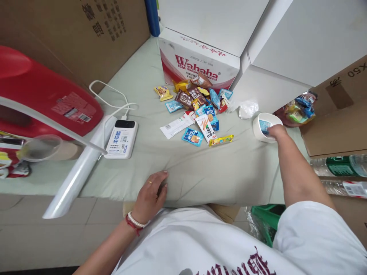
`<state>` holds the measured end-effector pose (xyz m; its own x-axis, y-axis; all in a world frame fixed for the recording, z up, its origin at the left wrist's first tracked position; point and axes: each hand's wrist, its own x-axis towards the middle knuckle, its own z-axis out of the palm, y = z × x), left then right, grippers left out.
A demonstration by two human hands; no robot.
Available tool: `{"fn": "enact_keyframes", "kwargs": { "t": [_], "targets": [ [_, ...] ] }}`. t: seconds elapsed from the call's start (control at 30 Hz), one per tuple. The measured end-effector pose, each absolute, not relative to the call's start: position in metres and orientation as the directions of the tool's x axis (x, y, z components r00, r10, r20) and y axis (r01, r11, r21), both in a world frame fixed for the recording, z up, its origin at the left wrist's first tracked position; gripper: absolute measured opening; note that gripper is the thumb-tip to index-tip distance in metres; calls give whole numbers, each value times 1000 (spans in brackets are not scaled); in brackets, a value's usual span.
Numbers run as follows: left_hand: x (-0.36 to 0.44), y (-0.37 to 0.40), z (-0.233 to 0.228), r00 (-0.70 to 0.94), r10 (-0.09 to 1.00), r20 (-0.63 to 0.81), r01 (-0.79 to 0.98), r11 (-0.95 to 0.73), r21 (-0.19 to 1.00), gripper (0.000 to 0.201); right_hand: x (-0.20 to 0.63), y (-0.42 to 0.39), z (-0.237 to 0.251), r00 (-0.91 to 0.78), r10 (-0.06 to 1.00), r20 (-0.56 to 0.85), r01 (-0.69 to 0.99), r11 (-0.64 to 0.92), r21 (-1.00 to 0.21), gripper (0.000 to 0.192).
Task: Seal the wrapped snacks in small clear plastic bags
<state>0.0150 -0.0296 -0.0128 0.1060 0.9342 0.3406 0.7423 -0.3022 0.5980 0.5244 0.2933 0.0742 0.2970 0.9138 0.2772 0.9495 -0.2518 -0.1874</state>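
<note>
My left hand (151,193) rests at the front edge of the cloth-covered table, fingers loosely bent and thumb apart, holding nothing. My right hand (276,131) reaches into a white bowl (259,133) on the right of the table. A blue snack packet (264,126) shows inside the bowl at my right fingertips, which seem pinched on it; they are partly hidden. Mid-table lies a loose pile of wrapped snacks: brown cocoa packets (185,98), blue packets (192,136), a white packet (206,128), a yellow stick packet (221,141) and a yellow cookie packet (163,93).
A Wahaha carton (197,61) stands behind the pile. On the left are a white power bank (122,139) with a cable, a red jug (51,95) and a plastic-wrapped roll (74,175). A bag of snacks (299,109) and crumpled clear plastic (249,109) lie near the bowl.
</note>
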Motion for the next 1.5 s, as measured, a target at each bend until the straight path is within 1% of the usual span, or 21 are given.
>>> {"fn": "enact_keyframes", "kwargs": {
  "t": [0.1,0.17,0.2,0.27,0.33,0.43,0.5,0.57,0.63,0.67,0.73,0.77,0.8,0.87,0.97,1.07,1.13,1.2,1.33,1.4,1.5],
  "targets": [
    [17,-29,-15,98,917,388,729,-331,599,33,511,299,72,354,855,380,935,-332,-125,25],
    [15,-28,-14,98,918,385,707,-336,622,34,496,307,73,329,834,442,944,-303,-130,29],
    [15,-28,-14,99,920,380,699,-336,631,35,486,311,73,312,840,444,950,-271,-153,32],
    [14,-28,-13,95,926,365,691,-325,646,33,465,319,70,285,873,396,954,-218,-207,36],
    [15,-29,-13,77,936,343,687,-300,662,31,446,324,64,266,907,325,954,-201,-221,34],
    [17,-31,-10,43,954,296,655,-250,713,27,430,325,59,276,929,247,944,-214,-252,17],
    [17,-33,-6,5,967,253,600,-205,773,25,426,315,61,289,920,266,911,-179,-371,7],
    [18,-33,1,-53,976,210,525,-151,837,21,420,293,65,321,894,313,810,-87,-581,7],
    [22,-29,13,-94,982,162,436,-105,894,18,409,256,69,359,886,293,594,25,-804,16],
    [28,-25,20,-95,987,133,389,-86,917,19,400,234,69,360,900,245,453,61,-889,23],
    [44,-14,34,-59,995,78,295,-57,954,21,376,183,67,275,952,138,224,76,-972,32],
    [54,-6,41,-35,998,56,257,-45,965,21,362,156,65,241,965,107,173,66,-983,34],
    [66,3,46,-23,998,59,223,-53,973,21,348,131,62,232,968,92,162,55,-985,33],
    [90,21,53,7,998,64,155,-64,986,20,321,88,55,187,980,73,227,29,-973,29],
    [118,42,49,28,998,49,34,-50,998,32,292,47,48,45,998,50,286,35,-958,24],
    [129,48,37,41,999,-20,-111,25,994,30,281,36,45,-80,995,-54,197,-37,-980,27],
    [129,45,30,51,997,-58,-154,65,986,31,281,37,46,-78,989,-124,95,-117,-989,31],
    [126,41,27,43,997,-63,-116,67,991,32,283,40,47,-39,990,-135,38,-133,-990,33],
    [116,35,26,42,999,-22,38,20,999,34,284,48,49,-56,994,-97,112,-91,-990,30],
    [106,35,26,52,996,-70,-13,70,997,39,286,53,49,-59,990,-127,89,-122,-989,30],
    [89,35,27,50,980,-193,-170,198,965,47,292,60,49,-51,967,-251,-51,-254,-966,37]
  ]
}}
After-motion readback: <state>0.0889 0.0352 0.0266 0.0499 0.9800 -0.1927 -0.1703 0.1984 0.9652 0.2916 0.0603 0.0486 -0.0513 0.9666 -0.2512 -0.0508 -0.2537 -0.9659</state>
